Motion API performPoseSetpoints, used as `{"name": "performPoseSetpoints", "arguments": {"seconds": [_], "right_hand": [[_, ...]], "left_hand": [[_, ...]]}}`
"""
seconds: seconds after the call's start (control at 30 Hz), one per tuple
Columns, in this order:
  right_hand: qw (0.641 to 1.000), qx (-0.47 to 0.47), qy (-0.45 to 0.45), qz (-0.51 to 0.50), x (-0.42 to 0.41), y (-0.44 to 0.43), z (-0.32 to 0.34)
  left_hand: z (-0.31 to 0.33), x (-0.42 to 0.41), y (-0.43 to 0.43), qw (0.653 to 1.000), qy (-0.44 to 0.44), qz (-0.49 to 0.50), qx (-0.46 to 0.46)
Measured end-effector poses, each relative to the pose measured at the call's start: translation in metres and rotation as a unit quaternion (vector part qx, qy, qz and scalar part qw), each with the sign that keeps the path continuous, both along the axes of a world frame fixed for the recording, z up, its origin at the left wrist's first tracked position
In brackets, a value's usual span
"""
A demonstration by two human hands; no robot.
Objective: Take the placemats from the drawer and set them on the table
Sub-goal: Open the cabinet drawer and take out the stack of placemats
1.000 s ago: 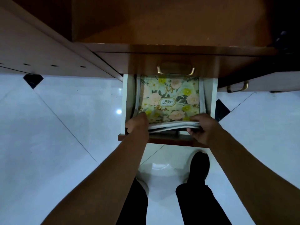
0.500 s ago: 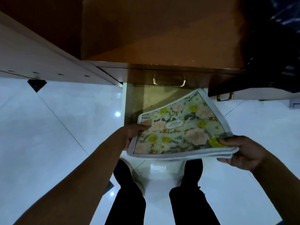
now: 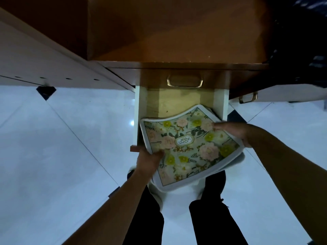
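A stack of floral placemats (image 3: 189, 145) with white borders and a small oval label is held above the front of the open drawer (image 3: 178, 101). The stack is turned at an angle and sags at its near corner. My left hand (image 3: 148, 159) grips its left edge, thumb on top. My right hand (image 3: 231, 131) holds the right edge, fingers over the top. The drawer's pale wooden bottom shows bare behind the stack. The stack's far corner still overlaps the drawer's right side.
A brown wooden cabinet top (image 3: 177, 32) juts out above the drawer, with a brass handle (image 3: 184, 81) on the drawer above. Another brass handle (image 3: 247, 98) sits to the right. White tiled floor (image 3: 62, 156) lies around. My legs and dark shoes (image 3: 215, 184) stand below the stack.
The placemats came up out of the drawer and rotated; both hands drew them toward me. The drawer bottom is now exposed.
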State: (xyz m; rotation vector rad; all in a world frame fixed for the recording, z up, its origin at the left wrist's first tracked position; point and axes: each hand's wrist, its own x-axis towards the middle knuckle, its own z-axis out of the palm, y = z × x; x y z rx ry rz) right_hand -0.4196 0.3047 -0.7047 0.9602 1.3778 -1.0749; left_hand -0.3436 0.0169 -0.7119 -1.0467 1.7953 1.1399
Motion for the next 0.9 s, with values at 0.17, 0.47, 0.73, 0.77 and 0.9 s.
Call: {"name": "performPoseSetpoints", "arguments": {"seconds": [0.17,0.47,0.73,0.77,0.9], "right_hand": [[0.995,0.088,0.032,0.033,0.024,0.008,-0.045],[0.974,0.131,0.187,-0.004,0.077,-0.015,0.026],[0.953,0.166,0.251,0.042,0.092,-0.043,0.145],[0.950,0.167,0.261,0.047,0.094,-0.048,0.170],[0.935,0.152,0.316,0.055,0.097,-0.065,0.285]], "left_hand": [[0.007,-0.009,0.007,1.000,0.003,0.023,0.000],[0.054,-0.003,-0.002,0.982,0.122,-0.106,-0.101],[0.161,0.004,-0.028,0.979,0.124,-0.127,-0.101],[0.183,0.006,-0.031,0.980,0.124,-0.119,-0.098],[0.289,0.013,-0.047,0.976,0.155,-0.120,-0.100]]}}
